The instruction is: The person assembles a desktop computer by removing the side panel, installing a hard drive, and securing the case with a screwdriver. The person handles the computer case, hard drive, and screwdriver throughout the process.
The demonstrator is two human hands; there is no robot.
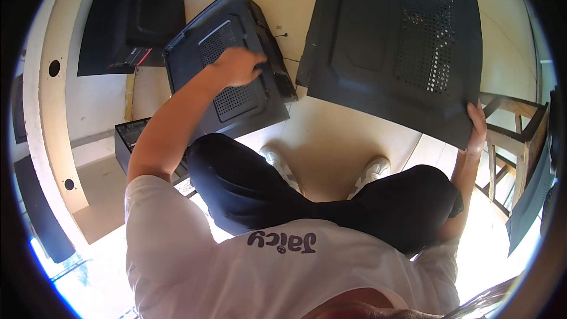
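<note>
Black computer case [233, 62] on the floor ahead, left hand [237, 66] resting on its vented side, grip unclear; right hand [476, 125] clamped on loose black side panel's [396, 41] lower corner.

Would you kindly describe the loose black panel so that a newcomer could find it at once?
Start at the pale floor ahead of the person's knees. On its right side the right hand grips the black side panel by its lower corner. Unlike the computer case under the left hand, it is one flat sheet.
</note>
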